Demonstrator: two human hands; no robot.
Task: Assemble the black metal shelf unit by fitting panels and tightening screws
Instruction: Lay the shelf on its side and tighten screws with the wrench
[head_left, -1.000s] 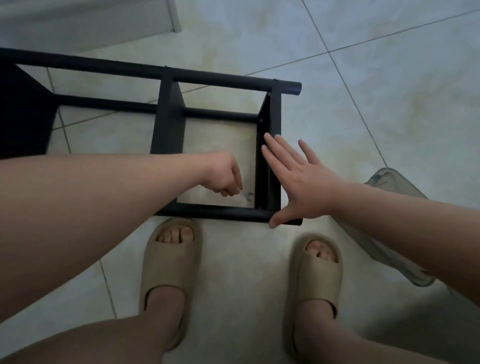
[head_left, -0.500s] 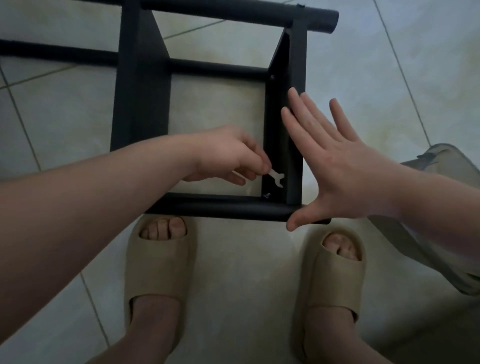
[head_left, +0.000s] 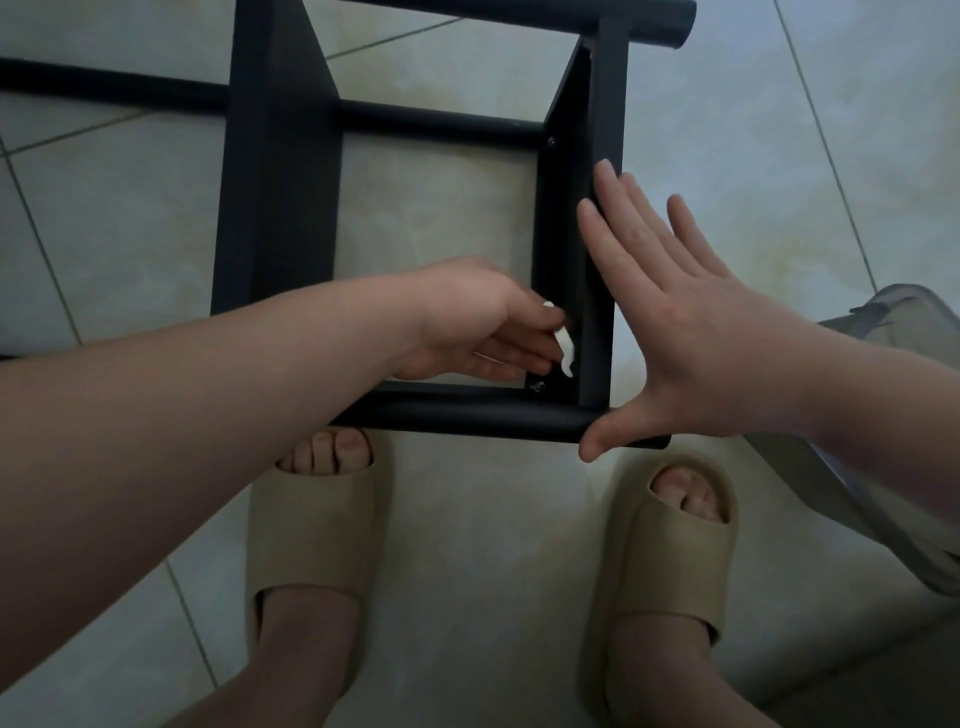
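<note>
The small flat wrench (head_left: 565, 351), level half a second ago, now points down toward the lower screw (head_left: 537, 386), pinched by the left hand (head_left: 467, 322). The screw is dim and the black shelf unit (head_left: 275, 182) is cut off at top and left. The right hand (head_left: 691, 338) presses flat, fingers straight, on its end panel (head_left: 605, 104), just right of the wrench.

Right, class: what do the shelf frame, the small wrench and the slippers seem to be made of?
Shelf frame: metal tube and thin sheet, matte black coating; faint sheen along the round bars.
Small wrench: probably flat stamped steel, bright plated finish; it shows nearly white.
Slippers: likely one-piece moulded foam or rubber, matte beige; thick, seamless.
</note>
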